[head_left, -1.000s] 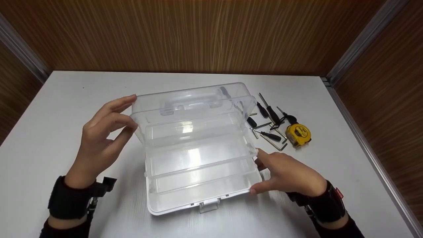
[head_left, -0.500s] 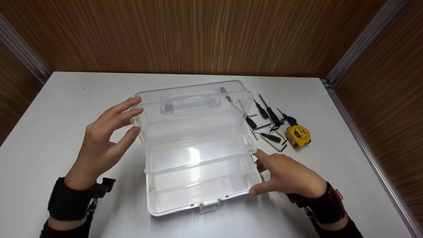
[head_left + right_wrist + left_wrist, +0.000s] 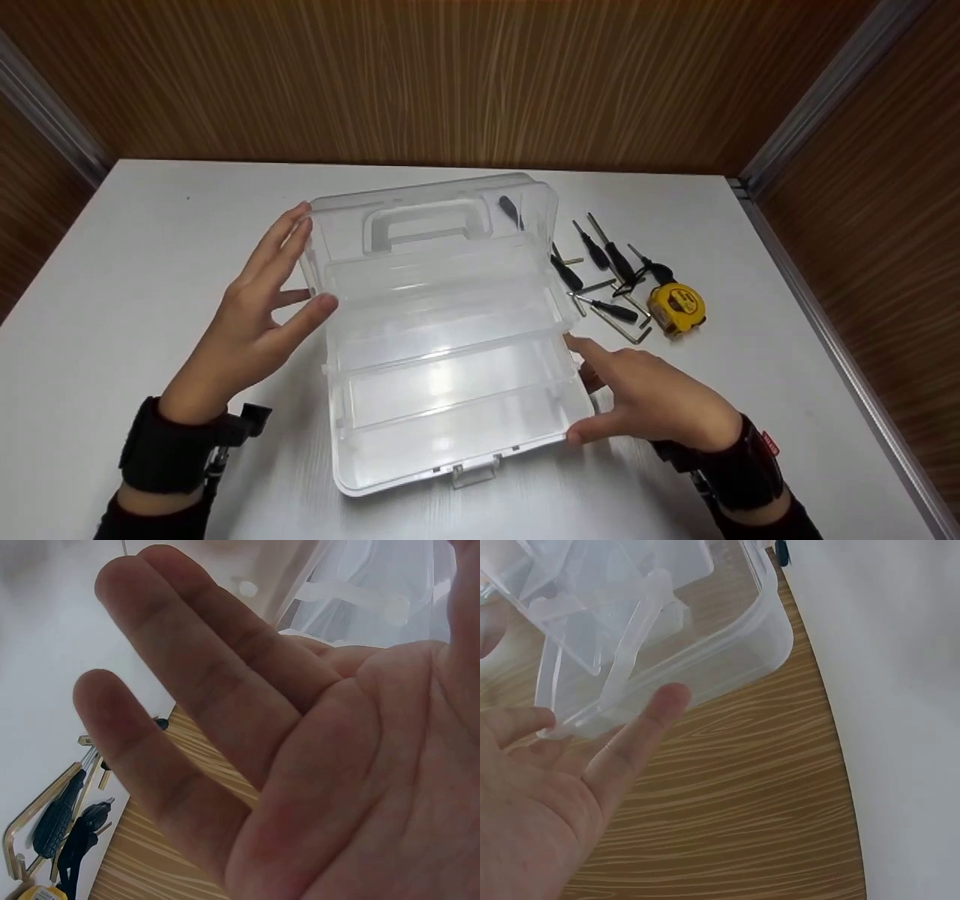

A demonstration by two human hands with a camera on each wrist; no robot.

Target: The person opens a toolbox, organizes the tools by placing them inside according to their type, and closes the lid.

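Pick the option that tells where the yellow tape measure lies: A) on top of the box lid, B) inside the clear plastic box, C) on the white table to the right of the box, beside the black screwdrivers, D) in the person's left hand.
C: the yellow tape measure rests on the white table, right of the clear plastic box, next to the black screwdrivers; neither hand holds it.
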